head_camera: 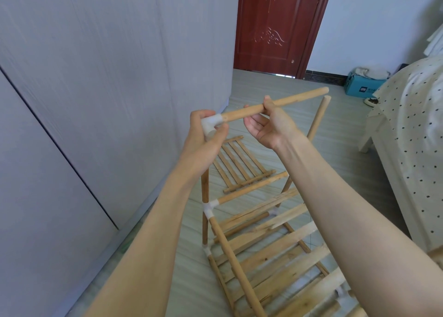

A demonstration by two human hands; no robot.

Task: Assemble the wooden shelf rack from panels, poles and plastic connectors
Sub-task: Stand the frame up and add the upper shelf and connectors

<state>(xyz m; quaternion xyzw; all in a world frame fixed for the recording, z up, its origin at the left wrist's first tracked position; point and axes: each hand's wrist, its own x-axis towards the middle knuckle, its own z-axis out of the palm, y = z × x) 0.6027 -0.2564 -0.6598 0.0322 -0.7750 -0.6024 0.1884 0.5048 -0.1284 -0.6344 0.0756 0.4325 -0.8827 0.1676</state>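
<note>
While both bare forearms reach forward from the bottom of the view, the half-built light wooden shelf rack [261,252] stands nearest on the pale striped floor [340,144], its slatted panels running from lower right toward the left posts, joined by white plastic connectors. One upright round post [205,189] rises to the left hand [203,132], whose fingers curl round a white plastic elbow connector [211,124] seated on that post's top. From the connector a round light wooden pole [271,104] runs up and to the right, its long axis nearly level, its free end pointing toward the bed. The right hand [271,125] holds this pole near its middle, thumb on top and fingers beneath it. Just beyond, a second upright pole [317,120] leans with its bare top near the held pole's free end, not touching. Farther off, a loose slatted wooden panel [239,163] lies flat on the floor. A dark red door [275,24] stands closed at the back, a grey wardrobe [107,65] at left, a dotted cream bedspread [417,115] at right.
</note>
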